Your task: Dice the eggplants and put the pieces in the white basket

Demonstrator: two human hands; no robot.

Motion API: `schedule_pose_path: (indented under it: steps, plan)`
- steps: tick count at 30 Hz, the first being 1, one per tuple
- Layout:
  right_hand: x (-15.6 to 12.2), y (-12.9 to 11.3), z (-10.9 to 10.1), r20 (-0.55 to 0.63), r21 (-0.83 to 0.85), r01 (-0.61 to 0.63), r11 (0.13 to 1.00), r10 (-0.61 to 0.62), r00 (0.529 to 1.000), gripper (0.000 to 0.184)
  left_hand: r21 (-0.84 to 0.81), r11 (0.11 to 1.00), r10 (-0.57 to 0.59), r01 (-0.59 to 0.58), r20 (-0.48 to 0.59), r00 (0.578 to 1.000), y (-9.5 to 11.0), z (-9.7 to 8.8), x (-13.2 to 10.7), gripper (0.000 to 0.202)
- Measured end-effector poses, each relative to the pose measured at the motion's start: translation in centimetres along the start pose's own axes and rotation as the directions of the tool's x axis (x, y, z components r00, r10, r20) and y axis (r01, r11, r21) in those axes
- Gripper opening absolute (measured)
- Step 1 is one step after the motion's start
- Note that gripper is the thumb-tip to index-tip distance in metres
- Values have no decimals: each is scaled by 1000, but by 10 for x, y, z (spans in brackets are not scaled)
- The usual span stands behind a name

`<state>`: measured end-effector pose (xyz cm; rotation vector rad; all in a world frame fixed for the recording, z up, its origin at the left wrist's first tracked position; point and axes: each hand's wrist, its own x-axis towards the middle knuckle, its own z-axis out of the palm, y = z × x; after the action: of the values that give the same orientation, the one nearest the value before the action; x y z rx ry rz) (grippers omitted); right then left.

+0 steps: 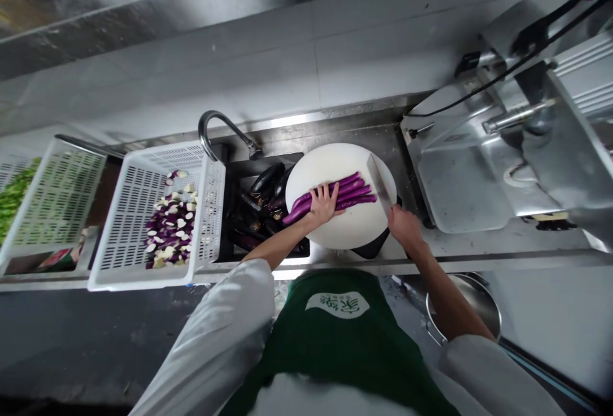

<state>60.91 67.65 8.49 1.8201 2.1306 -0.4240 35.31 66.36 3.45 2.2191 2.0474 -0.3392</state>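
Observation:
Several long purple eggplants (352, 194) lie side by side on a round white cutting board (335, 234). Across them rests my left hand (324, 204), its fingers spread and pressing down on their tops. My right hand (405, 228) is wrapped round the handle of a cleaver (381, 186). The blade stands over the board's right part, a little right of the eggplants' ends and apart from them. Left of the board, dark whole eggplants (268, 180) fill a sink basin. Cut eggplant pieces (173, 228) lie in a white plastic basket (122, 224) farther left.
A curved faucet (225, 124) arches over the basin. Another basket (57, 193) with chopped greens (16, 193) stands at the far left. On the right is a metal slicing machine (479, 167) with a black cable. A metal pot (472, 304) sits below the counter edge.

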Motion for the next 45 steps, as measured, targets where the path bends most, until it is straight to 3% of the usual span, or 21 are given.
schedule_pose_path:
  steps: [4,9,16,24,30,37,45]
  plan:
    - [4,0,3,5,-54,49,997,-48,999,37,-47,999,11,-11,1,1000,10,-4,18,113]
    - [4,-3,4,41,-34,90,995,-89,995,37,-100,995,-25,25,-8,1000,12,-1,16,111]
    - [-5,0,-21,30,-74,59,995,-57,998,40,-175,984,37,-47,-59,998,6,-3,16,93]
    - [-27,-11,-36,96,-92,92,991,-83,992,38,-189,977,88,-97,-58,994,5,1,19,92]
    - [3,-28,-33,123,-67,113,991,-104,987,33,-215,968,120,-130,-57,991,2,2,21,85]
    - [53,-59,-34,57,-12,113,994,-112,992,35,-232,964,121,-133,-64,991,2,4,22,88]
    - [21,-36,-54,67,-70,127,989,-123,990,37,-273,952,122,-136,-69,990,3,7,21,88]
